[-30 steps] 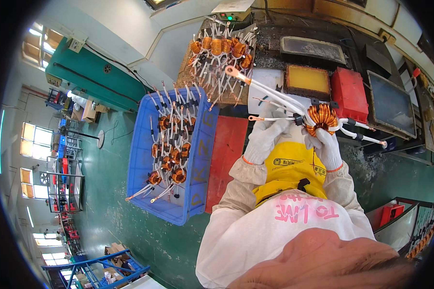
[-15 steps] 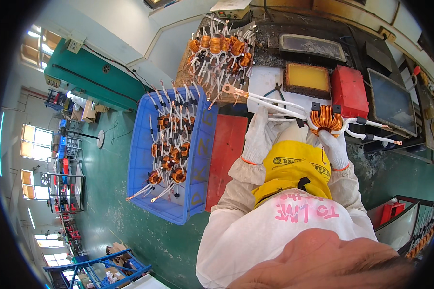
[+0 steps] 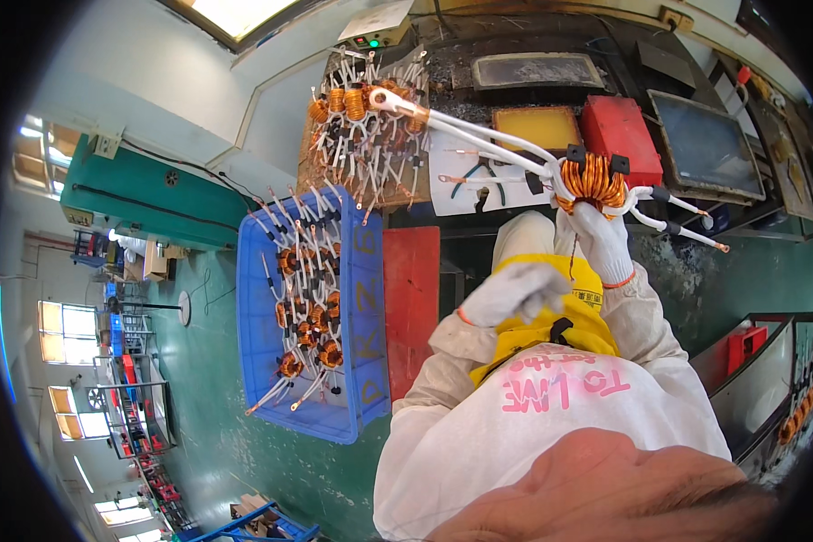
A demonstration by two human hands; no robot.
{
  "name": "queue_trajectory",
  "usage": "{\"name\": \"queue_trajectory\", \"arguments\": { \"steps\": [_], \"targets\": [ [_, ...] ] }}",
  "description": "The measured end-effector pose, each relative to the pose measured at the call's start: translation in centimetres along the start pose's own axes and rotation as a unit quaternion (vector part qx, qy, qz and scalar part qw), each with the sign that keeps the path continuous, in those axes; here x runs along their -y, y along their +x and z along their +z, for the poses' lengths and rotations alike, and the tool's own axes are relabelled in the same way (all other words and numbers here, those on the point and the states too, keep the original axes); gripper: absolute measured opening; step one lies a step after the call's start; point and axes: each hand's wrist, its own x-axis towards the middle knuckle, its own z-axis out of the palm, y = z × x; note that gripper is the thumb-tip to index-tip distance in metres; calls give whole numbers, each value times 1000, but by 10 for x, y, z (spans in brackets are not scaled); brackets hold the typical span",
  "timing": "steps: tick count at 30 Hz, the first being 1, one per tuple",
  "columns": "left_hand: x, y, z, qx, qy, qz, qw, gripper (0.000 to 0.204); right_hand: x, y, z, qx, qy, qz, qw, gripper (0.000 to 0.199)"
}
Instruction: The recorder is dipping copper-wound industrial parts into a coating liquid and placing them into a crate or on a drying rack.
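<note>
My right hand (image 3: 601, 242), in a white glove, grips a copper-wound ring coil (image 3: 591, 183) from below. Two black blocks sit on the coil's top. Thick white leads run from it to the far left, joined at a large copper lug (image 3: 396, 104); shorter leads with black sleeves and small lugs stick out to the right. Under the coil a thin dark strand hangs down. My left hand (image 3: 519, 294), also gloved, is apart from the coil, in front of my yellow apron (image 3: 583, 291); motion smears its fingers.
Similar coils stand bunched on the bench (image 3: 312, 172). A blue crate (image 3: 375, 334) at left holds several more. Behind the coil are a white sheet (image 3: 447, 200) with pliers (image 3: 465, 179), a yellow-filled tray (image 3: 524, 122), a red box (image 3: 619, 140) and a grey-topped tray (image 3: 709, 149).
My left hand has left the white leads and come back toward my body. The coil in my right hand has its lugged leads raised farther left. The whole view has shifted slightly.
</note>
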Motion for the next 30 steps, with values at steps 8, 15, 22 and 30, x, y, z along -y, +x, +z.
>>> {"name": "queue_trajectory", "arguments": {
  "steps": [8,15,22,30],
  "targets": [
    [16,62,1,-186,-309,238,902,11,-34,-28,-12,28,162,67,984,47],
    [-5,54,15,-457,85,272,842,27,-55,-32,-26,48,112,68,990,44],
    [-6,45,2,-374,283,199,861,31,-33,-25,-17,146,258,99,950,41],
    [25,29,-59,-313,-9,227,922,52,-4,-18,-43,-47,150,35,987,42]
  ]
}}
